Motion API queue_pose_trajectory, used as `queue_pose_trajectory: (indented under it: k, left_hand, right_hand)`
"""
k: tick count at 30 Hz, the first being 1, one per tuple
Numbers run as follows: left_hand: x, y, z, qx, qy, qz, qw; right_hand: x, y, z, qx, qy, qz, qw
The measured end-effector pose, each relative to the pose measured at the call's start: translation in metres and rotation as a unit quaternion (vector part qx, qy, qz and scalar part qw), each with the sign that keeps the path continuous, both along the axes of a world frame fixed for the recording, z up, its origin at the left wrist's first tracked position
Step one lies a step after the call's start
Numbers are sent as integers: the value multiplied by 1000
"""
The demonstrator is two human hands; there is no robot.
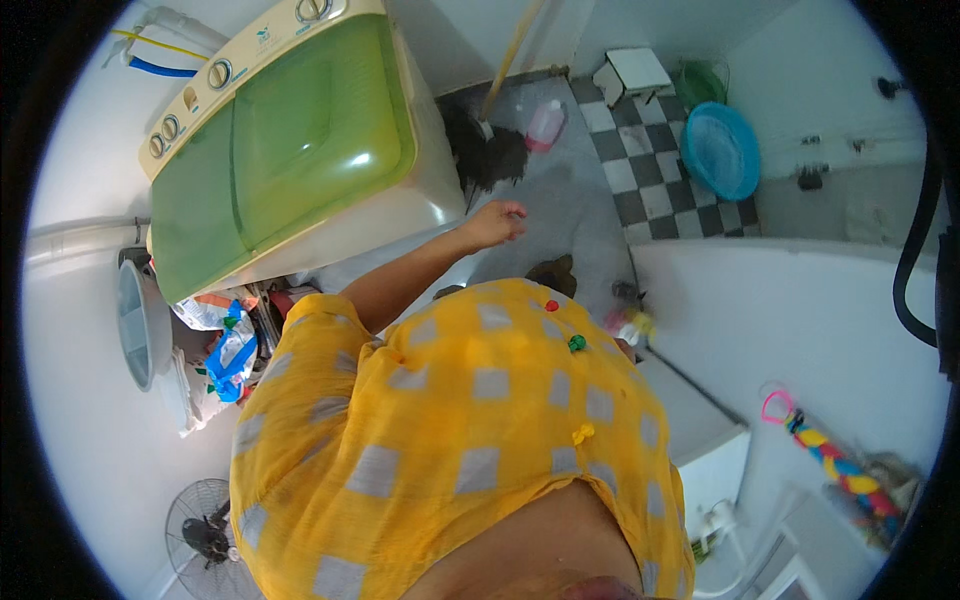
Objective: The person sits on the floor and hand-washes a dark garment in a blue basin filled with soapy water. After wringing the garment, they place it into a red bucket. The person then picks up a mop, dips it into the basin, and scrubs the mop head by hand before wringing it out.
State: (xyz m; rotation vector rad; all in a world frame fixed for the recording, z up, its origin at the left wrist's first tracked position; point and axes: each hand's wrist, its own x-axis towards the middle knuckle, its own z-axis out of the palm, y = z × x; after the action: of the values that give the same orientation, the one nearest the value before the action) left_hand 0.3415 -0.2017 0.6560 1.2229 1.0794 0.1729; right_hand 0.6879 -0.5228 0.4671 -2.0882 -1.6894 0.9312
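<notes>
My left hand is held out over the grey floor, fingers loosely curled and apart, holding nothing. It is nearest to the lower right side of a cream twin-tub washing machine, whose green translucent lids are down. Beyond the hand, a dark mop head with a wooden pole rests on the floor. Only a sliver of my right hand seems to show beside my yellow checked top. A blurred pink, yellow and white thing is next to it; I cannot tell whether it is held.
A pink-and-clear plastic bottle is beyond the mop. A white stool, green basket and blue basin are around the checked tiles. At left are a grey tub, packets and a fan.
</notes>
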Motion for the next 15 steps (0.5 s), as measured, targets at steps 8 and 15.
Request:
queue_pose_trajectory:
  k: [8,15]
  left_hand:
    - [32,82,-5,10,-1,168,986]
    - [72,171,-8,-3,-4,194,981]
  right_hand:
    - [86,223,77,-104,103,-130,981]
    - [136,352,90,-115,147,-145,972]
